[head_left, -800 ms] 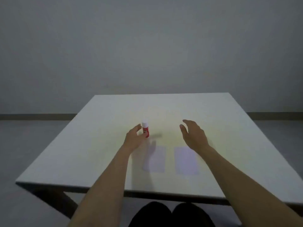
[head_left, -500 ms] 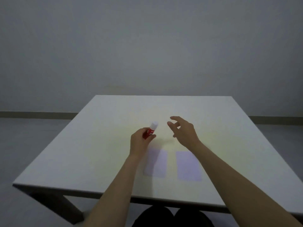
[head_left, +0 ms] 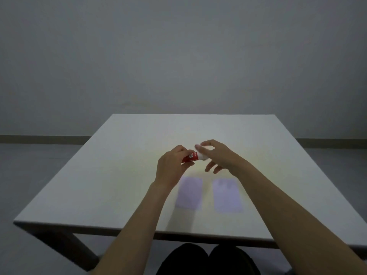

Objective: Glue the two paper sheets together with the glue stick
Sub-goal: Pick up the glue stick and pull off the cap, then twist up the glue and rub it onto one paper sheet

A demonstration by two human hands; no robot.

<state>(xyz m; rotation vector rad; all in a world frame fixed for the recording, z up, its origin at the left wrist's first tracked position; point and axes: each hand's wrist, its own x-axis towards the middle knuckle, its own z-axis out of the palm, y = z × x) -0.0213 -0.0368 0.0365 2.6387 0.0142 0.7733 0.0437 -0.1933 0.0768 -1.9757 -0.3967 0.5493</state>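
white table (head_left: 123,175), grey wall (head_left: 178,56), grey floor (head_left: 29,175)

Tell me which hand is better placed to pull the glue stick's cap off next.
Right. The right hand already has its fingertips on the white cap, while the left hand holds the red glue stick by its body.

Single head view, forward-down over table (head_left: 123,175), moderately near

Left hand (head_left: 171,166) raised mid-scene, fingers curled closed. Right hand (head_left: 216,155) just beside it, thumb and forefinger pinched, other fingers loosely spread. Both forearms extend from near edge.
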